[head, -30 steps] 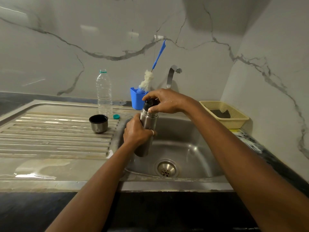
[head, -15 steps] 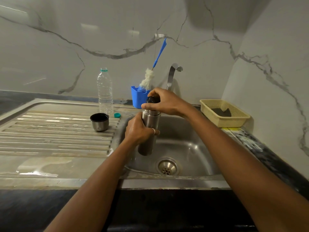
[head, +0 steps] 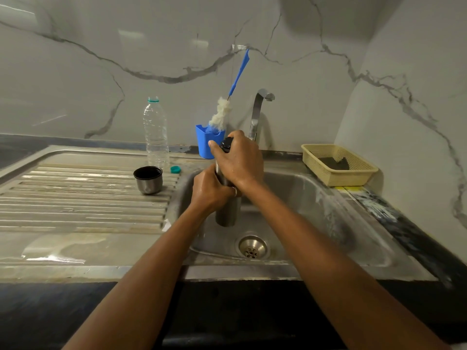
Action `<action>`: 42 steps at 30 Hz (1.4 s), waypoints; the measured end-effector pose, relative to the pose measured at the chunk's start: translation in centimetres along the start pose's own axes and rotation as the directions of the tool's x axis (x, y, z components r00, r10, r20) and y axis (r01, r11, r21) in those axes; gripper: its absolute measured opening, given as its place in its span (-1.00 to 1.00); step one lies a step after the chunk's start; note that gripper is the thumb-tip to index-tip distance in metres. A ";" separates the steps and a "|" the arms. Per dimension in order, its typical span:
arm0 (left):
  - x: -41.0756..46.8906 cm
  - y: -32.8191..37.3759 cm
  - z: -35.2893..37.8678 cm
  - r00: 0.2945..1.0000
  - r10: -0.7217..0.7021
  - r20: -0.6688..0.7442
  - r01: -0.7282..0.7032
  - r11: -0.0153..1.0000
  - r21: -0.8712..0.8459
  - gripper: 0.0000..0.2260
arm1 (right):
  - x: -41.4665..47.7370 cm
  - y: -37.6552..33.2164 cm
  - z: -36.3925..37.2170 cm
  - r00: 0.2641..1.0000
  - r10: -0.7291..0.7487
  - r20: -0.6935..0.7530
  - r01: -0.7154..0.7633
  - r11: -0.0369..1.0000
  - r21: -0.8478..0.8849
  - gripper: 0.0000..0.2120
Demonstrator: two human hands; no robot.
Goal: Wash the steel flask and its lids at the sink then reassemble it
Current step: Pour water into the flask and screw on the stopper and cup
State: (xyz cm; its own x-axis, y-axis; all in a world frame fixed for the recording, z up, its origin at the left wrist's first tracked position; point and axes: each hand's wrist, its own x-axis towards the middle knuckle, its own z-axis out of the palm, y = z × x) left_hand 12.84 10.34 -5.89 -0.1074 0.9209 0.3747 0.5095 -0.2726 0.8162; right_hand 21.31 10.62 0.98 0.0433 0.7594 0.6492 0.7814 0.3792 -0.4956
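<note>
Above the sink basin point(head: 298, 198) I hold the steel flask point(head: 227, 213) upright. My left hand point(head: 209, 190) grips its body around the middle. My right hand point(head: 240, 160) wraps over the top and grips the black inner lid point(head: 225, 144), which sits on the flask's neck. Most of the upper flask is hidden by my hands. The steel outer cup lid point(head: 148, 179), black inside, stands mouth up on the draining board point(head: 75, 198) to the left.
A clear plastic bottle point(head: 156, 133) and its green cap point(head: 175, 169) stand behind the cup lid. A blue holder point(head: 206, 145) with a bottle brush point(head: 222, 113) sits by the tap point(head: 257, 112). A yellow basket point(head: 338, 165) is at the right. The drain point(head: 252, 247) lies below the flask.
My right hand has turned round the black inner lid and now covers more of it. The flask stays upright in my left hand.
</note>
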 end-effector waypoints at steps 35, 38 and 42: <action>0.1 0.0 0.4 0.980 -0.198 0.010 0.193 0.942 -0.274 -0.43 | 3.3 -3.0 -4.1 0.952 0.005 0.307 -0.099 0.951 0.292 -0.37; 0.2 0.0 0.4 0.981 -0.192 0.007 0.187 0.950 -0.249 -0.45 | 4.1 -4.5 -3.5 0.977 -0.155 0.146 0.135 0.981 0.137 -0.54; 0.3 -0.4 0.5 0.987 -0.162 0.005 0.159 0.955 -0.249 -0.48 | 3.5 -7.4 -2.0 0.905 -0.355 0.232 0.354 0.934 0.049 -0.72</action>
State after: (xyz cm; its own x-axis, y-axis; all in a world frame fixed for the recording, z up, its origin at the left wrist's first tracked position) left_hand 13.06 10.91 -6.32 -0.1844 0.9544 0.2349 0.2571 -0.1838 0.9487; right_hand 16.93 9.44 8.03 -0.3829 0.6757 0.6299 0.7148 0.6487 -0.2614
